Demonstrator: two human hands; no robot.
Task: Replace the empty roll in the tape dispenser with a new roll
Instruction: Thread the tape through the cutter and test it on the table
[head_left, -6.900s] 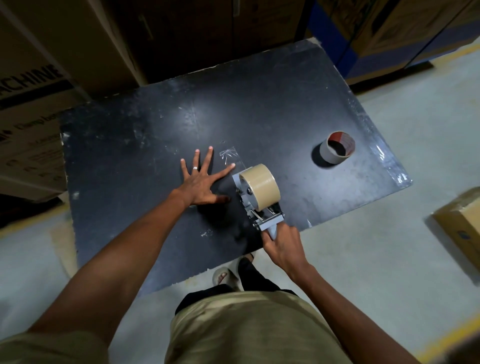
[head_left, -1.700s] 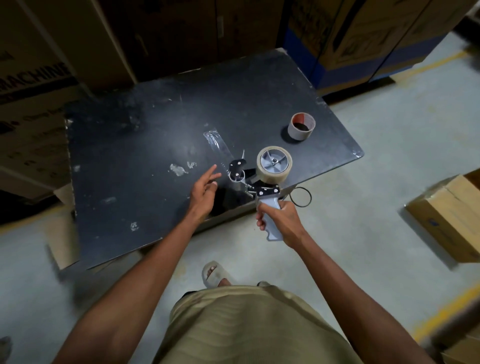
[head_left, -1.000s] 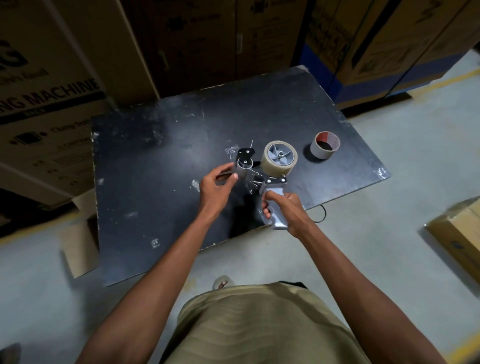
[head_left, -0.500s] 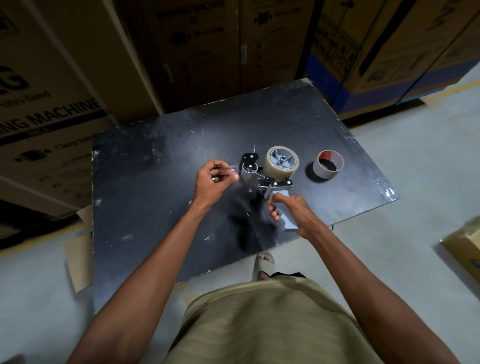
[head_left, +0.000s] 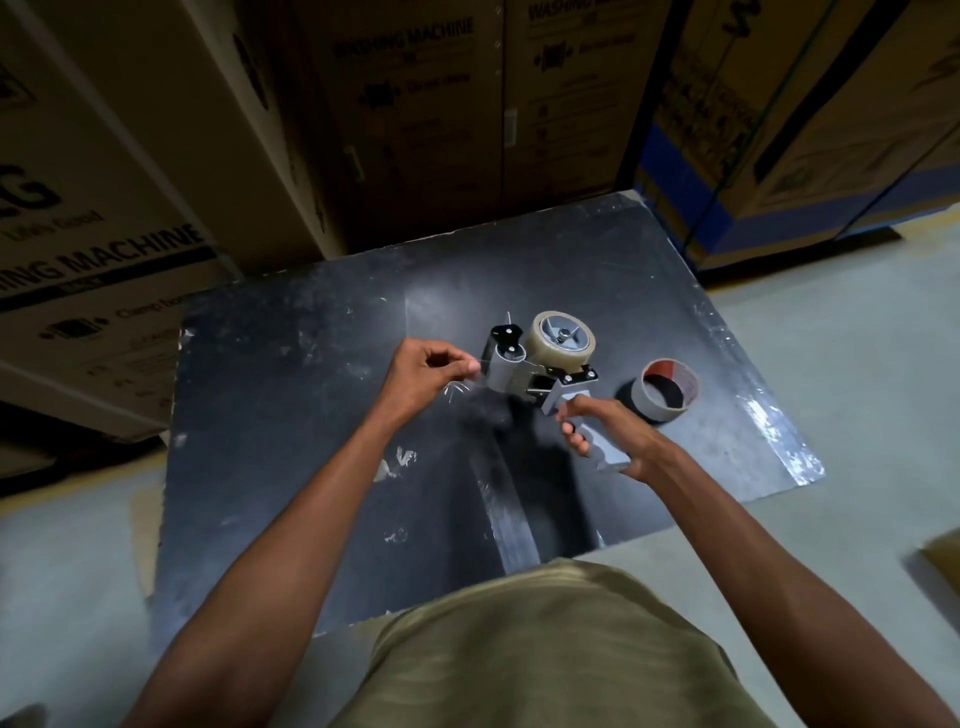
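Tall cardboard boxes (head_left: 130, 171) marked "WASHING MACHINE" wall in a scuffed black tabletop (head_left: 291, 467) on a pale concrete floor (head_left: 841, 353). Above it, the right hand (head_left: 608, 434) wraps the tape dispenser (head_left: 540, 364) handle, new roll (head_left: 560, 340) mounted. The left hand (head_left: 423, 376) pinches the clear tape end beside that grip. The empty roll (head_left: 662, 397) lies just right.

Black table (head_left: 291, 467), cardboard boxes (head_left: 104, 171) behind.

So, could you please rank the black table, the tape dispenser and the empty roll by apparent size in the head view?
1. black table
2. tape dispenser, held nearer the camera
3. empty roll
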